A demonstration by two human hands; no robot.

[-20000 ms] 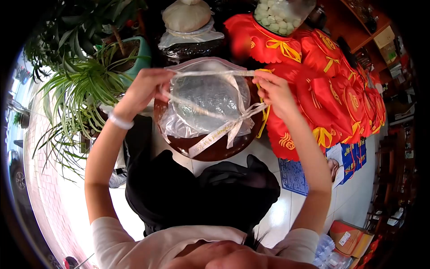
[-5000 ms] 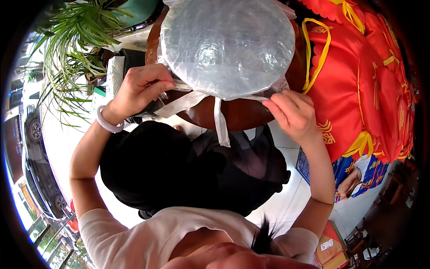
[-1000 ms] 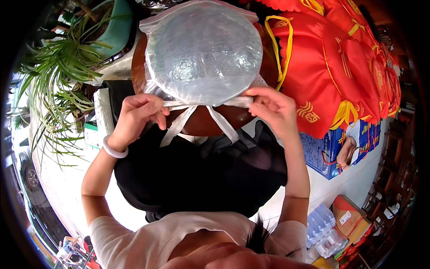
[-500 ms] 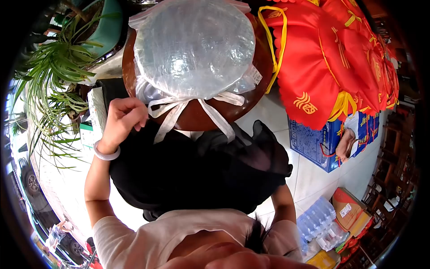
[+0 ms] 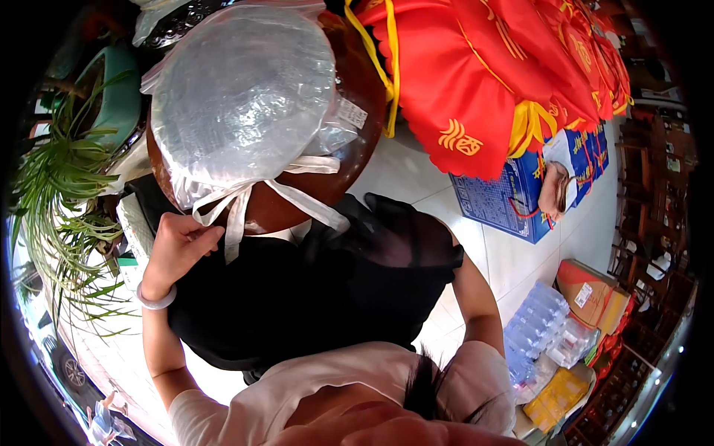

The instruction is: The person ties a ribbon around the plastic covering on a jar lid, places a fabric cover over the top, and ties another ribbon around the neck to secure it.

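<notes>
A large brown glazed jar (image 5: 282,212) stands in front of me. Clear plastic (image 5: 249,89) covers its bulging top, and a white ribbon (image 5: 239,204) is tied in a bow at the near side. My left hand (image 5: 182,241), with a pale bangle (image 5: 156,299) on the wrist, is closed with its fingers curled just beside the bow's left loop. Whether anything is pinched in it I cannot make out. My right arm (image 5: 476,297) runs down behind the black fabric (image 5: 297,305) over my lap, which hides the hand.
Red cloth covers (image 5: 461,82) with yellow ties stand at the right, beside blue boxes (image 5: 498,197). Packed plastic bottles (image 5: 535,320) and a cardboard box (image 5: 591,293) sit on the tiled floor. A leafy plant (image 5: 56,186) and green pot (image 5: 111,97) are at the left.
My view has turned, so the jar and red covers sit further left. My left hand is now lower and closer to the ribbon's left loop, still closed.
</notes>
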